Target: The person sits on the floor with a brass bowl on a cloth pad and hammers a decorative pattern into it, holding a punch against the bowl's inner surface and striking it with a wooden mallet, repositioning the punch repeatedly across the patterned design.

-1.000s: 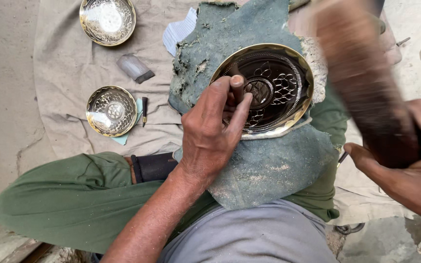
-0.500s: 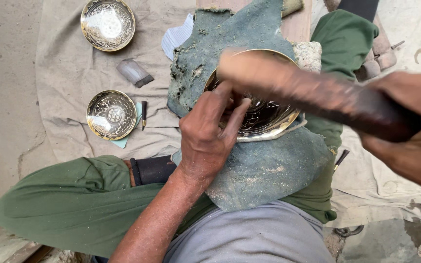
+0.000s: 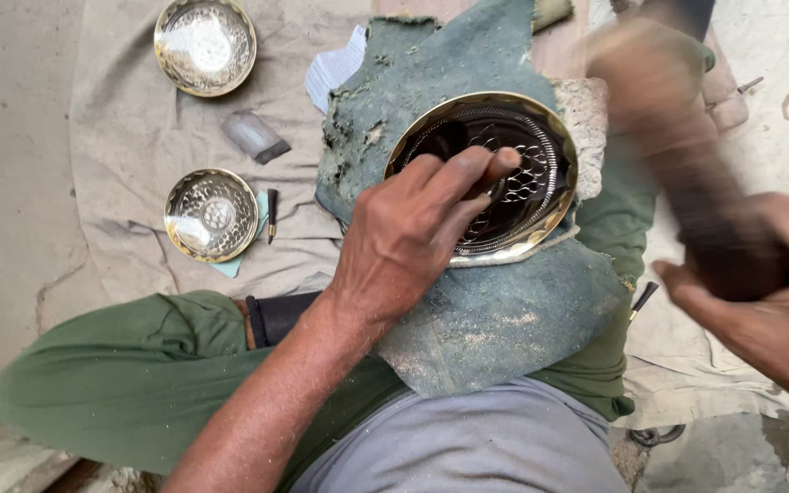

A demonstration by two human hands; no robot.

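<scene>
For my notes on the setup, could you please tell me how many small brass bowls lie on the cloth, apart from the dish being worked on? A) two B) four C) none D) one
A: one brass bowl lies at the top of the cloth and a second bowl below it.

Plate (image 3: 541, 137) on lap pad (image 3: 504, 310); 2 bowls (image 3: 211, 215) left.

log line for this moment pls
left hand: pins punch on brass plate | right hand: grips raised mallet, blurred | plate on green pad

We had soft, even daylight, glare on the brass bowls (image 3: 206, 46), heavy motion blur on the mallet (image 3: 687, 155).
</scene>
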